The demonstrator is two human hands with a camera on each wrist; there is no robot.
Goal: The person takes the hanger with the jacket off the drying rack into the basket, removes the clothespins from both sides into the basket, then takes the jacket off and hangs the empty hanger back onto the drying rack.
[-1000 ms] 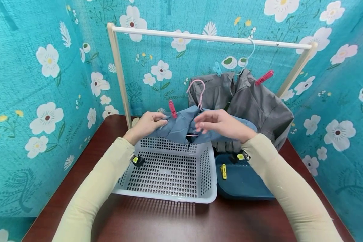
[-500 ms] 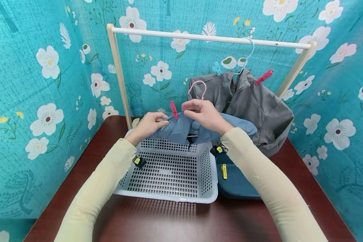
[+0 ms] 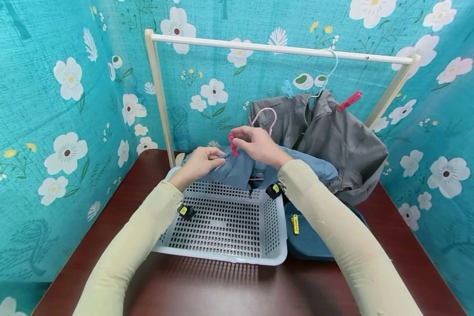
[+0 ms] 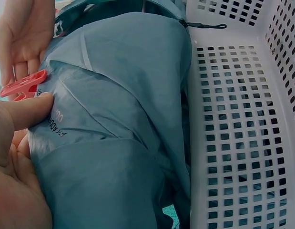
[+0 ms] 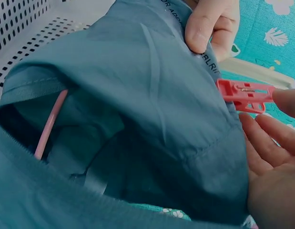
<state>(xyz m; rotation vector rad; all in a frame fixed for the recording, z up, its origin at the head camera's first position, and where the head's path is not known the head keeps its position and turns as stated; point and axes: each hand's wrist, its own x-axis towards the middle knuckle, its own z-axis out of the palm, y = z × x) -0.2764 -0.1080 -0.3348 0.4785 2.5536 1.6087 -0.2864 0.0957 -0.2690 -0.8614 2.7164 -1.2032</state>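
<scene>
My left hand point(image 3: 199, 166) pinches the shoulder of a blue jacket point(image 3: 233, 172), its thumb on top of the cloth beside printed lettering. A pink clothespin point(image 5: 242, 93) is clipped on that shoulder edge. At its outer end, my right hand point(image 3: 260, 145) has the thumb on the clothespin and the fingers close below. The jacket is draped on a pink hanger point(image 3: 274, 116); its hook sticks up behind the right hand, and part of its bar point(image 5: 52, 124) shows inside the open front. The jacket lies over the back of a light grey perforated basket point(image 3: 217, 228).
A grey jacket point(image 3: 339, 140) hangs from a rack rail point(image 3: 237, 44) on a light blue hanger point(image 3: 335, 66), with a blue clothespin point(image 3: 287, 89) and another pink clothespin point(image 3: 350, 101) on it. A dark blue bin point(image 3: 312, 245) holds a yellow clothespin point(image 3: 295, 224).
My right hand has moved left, from above the jacket's collar to the pink clothespin on the shoulder. My left hand stays on the shoulder cloth.
</scene>
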